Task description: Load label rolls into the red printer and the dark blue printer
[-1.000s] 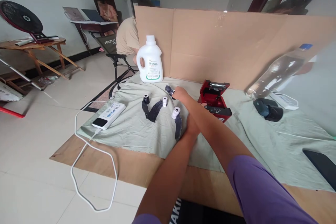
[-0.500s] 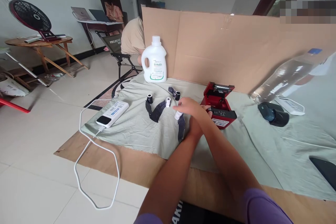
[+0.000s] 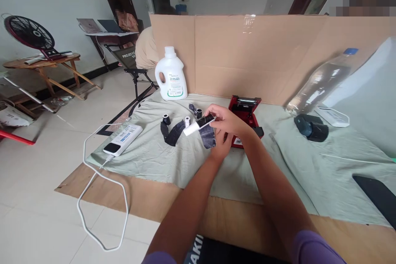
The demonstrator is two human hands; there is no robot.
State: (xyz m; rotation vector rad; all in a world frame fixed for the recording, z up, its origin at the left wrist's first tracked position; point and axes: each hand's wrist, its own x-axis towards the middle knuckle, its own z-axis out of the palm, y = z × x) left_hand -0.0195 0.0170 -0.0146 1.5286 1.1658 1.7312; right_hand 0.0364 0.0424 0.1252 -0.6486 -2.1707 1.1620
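Your right hand (image 3: 227, 120) has its thumb and fingers closed on the far end of the white and black roll (image 3: 195, 126), and it looks held up just above the cloth (image 3: 148, 152), to the left of the red box (image 3: 254, 119). Your left hand (image 3: 222, 146) is bent just beside the dark strip (image 3: 208, 137), but you can't tell from here if it is pinching it. The roll should feel very light and a bit firm, like a small paper tube. The dark strip looks thin and floppy, so it may bend, crease or tear if you tug it. The roll may be smooth and could slip or turn, so hold it softly by its hard ends and let the strip hang loose. Half a second ago your right hand had its fingers spread over this roll, which was down low on the cloth; now the roll is up in your fingers, tipped. Your left hand was at the edge of the red box then, and now it has come over by the strip.
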